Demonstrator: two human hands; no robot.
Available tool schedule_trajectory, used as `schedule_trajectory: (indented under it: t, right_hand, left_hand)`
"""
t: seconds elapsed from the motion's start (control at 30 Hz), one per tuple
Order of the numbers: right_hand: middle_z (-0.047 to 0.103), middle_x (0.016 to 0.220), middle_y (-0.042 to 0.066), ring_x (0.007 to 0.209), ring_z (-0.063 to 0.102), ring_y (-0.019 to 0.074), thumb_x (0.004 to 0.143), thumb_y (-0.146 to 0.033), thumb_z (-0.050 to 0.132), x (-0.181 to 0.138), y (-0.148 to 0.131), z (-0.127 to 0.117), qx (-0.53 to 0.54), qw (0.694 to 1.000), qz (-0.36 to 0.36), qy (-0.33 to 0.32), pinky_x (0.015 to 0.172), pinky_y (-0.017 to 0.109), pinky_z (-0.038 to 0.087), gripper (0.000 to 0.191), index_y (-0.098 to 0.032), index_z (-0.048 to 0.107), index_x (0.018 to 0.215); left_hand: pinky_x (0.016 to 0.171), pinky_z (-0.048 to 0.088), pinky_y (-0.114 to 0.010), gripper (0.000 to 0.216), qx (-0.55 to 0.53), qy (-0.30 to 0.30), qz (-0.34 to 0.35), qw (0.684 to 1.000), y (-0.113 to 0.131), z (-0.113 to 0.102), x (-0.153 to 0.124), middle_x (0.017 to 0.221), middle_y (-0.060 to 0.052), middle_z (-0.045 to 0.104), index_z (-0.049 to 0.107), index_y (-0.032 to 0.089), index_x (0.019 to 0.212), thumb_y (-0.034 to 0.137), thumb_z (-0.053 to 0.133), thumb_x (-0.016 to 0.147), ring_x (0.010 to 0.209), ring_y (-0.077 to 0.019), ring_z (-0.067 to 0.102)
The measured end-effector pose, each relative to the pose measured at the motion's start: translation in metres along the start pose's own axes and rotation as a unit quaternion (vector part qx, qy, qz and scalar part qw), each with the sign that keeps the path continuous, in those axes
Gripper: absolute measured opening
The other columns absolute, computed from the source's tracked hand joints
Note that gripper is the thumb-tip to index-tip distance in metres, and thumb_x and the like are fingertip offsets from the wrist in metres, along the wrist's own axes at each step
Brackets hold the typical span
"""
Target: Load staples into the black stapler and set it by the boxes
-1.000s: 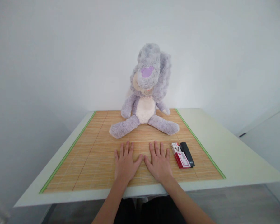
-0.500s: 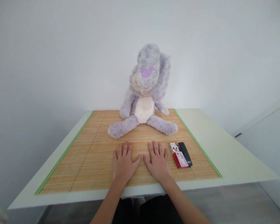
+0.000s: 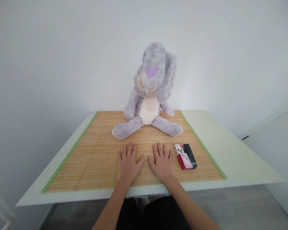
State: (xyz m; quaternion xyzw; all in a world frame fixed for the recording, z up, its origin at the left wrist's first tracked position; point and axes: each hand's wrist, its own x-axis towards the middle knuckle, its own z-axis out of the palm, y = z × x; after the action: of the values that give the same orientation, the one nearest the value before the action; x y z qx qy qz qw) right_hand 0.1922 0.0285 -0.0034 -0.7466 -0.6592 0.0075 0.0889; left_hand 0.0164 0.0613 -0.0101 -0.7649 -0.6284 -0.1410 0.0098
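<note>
White table here, bamboo mat on top, big grey plush sitting far side. Left hand and right hand lie flat near side, fingers spread, holding nothing. Black stapler plus two little boxes just right.

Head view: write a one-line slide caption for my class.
Both hands spread palm-down on a slatted mat before a seated plush toy.

Plush toy near wall; lower left, pale object too blurred to name.
</note>
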Motion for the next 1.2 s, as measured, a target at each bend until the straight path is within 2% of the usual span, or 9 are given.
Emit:
schedule_trajectory:
  t: [0.93, 1.2]
  right_hand:
    - [0.015, 0.173, 0.006, 0.159, 0.006, 0.0349, 0.102, -0.061, 0.033, 0.0004, -0.0012, -0.0019, 0.006, 1.0, -0.004, 0.007, 0.124, 0.062, 0.0, 0.072, -0.028, 0.022, 0.164]
    - [0.014, 0.173, 0.005, 0.16, 0.006, 0.0342, 0.101, -0.062, 0.033, 0.0004, -0.002, -0.0008, 0.006, 1.0, 0.002, 0.009, 0.124, 0.061, -0.001, 0.072, -0.029, 0.023, 0.164]
  left_hand:
    - [0.126, 0.013, -0.063, 0.066, 0.003, 0.017, 0.008, 1.0, -0.0043, 0.0035, 0.0001, 0.172, -0.003, 0.021, 0.03, 0.03, 0.162, 0.054, 0.039, 0.101, 0.159, -0.0335, 0.014]
    - [0.126, 0.012, -0.063, 0.067, 0.004, 0.015, 0.005, 1.0, -0.003, 0.0028, 0.0002, 0.171, -0.004, 0.025, 0.03, 0.03, 0.162, 0.053, 0.041, 0.1, 0.159, -0.0345, 0.013]
